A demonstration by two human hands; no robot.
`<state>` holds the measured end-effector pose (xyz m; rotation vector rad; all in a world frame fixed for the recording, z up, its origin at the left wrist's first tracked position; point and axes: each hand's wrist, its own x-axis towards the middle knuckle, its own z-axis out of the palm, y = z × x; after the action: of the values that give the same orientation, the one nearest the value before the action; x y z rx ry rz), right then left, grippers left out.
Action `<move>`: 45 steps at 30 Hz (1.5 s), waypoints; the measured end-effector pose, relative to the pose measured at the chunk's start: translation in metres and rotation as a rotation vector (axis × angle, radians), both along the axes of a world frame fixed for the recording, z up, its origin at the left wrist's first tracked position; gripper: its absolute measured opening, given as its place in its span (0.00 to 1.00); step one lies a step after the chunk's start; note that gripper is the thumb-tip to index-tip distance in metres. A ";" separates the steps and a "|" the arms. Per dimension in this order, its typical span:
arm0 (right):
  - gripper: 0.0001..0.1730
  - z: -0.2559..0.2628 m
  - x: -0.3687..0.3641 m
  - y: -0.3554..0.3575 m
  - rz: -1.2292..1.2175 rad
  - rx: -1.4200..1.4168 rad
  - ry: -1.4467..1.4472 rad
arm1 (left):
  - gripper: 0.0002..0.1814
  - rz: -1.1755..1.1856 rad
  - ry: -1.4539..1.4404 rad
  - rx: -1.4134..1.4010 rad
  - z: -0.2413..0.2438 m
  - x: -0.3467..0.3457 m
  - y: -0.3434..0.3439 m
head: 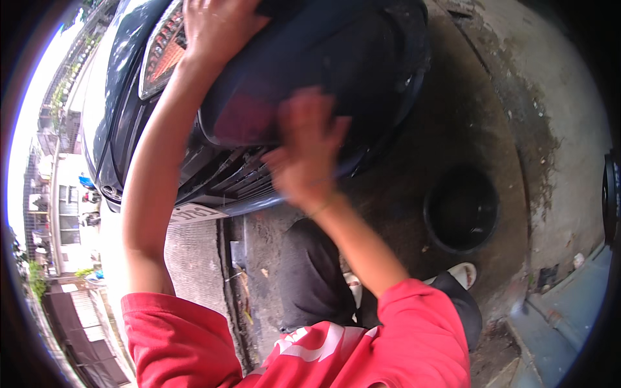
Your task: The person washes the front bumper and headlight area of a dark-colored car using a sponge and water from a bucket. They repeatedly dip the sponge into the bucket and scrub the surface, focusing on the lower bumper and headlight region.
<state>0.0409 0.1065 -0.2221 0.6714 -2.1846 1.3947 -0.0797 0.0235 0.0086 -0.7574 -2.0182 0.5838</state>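
Observation:
Before me is the front corner of a dark car, with its glossy bumper [359, 58] curving away to the right. My left hand [218, 29] is at the top edge, beside the headlight [165, 53]; its fingertips are out of view, so whether it holds anything is hidden. My right hand [310, 145] is blurred, fingers spread, over the lower bumper near the slatted grille [233, 174]. No object shows in it, and whether the palm touches the paint cannot be told. A reddish reflection appears on the bumper.
A black bucket [461, 208] stands on the wet concrete floor to the right. Beyond it rises a stained pale wall [558, 97]. My bent knee [310, 271] is below the bumper, near the licence plate [199, 213]. A blue-grey panel [567, 310] lies at lower right.

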 end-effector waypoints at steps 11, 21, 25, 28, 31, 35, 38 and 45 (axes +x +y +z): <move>0.23 -0.135 -0.145 0.326 -0.042 0.157 -0.708 | 0.29 0.074 -0.040 0.034 0.005 0.000 0.022; 0.40 -0.255 -0.088 0.363 0.184 0.455 -1.559 | 0.41 0.447 -0.029 0.084 -0.017 0.011 0.013; 0.36 -0.352 -0.099 0.419 -0.275 0.320 -1.544 | 0.31 0.553 0.075 0.316 -0.035 0.004 0.047; 0.35 -0.331 -0.022 0.353 -0.189 0.787 -1.362 | 0.27 0.723 0.162 0.432 -0.056 0.028 0.048; 0.33 -0.375 -0.012 0.340 0.278 0.813 -1.232 | 0.24 0.793 0.224 0.472 -0.059 0.021 0.059; 0.31 -0.424 -0.023 0.324 0.590 0.744 -1.237 | 0.20 0.921 0.040 0.423 -0.032 0.022 0.073; 0.47 -0.467 -0.069 0.378 0.092 0.557 -1.208 | 0.19 0.816 -0.115 0.465 -0.038 -0.001 0.115; 0.33 -0.436 -0.098 0.413 0.146 0.386 -1.243 | 0.21 0.651 -1.021 0.523 -0.214 0.003 0.265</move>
<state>-0.0569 0.5191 -0.6583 -0.0171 -3.4626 1.7211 -0.0766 0.2881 -0.2053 -0.0004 -3.2116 -0.0764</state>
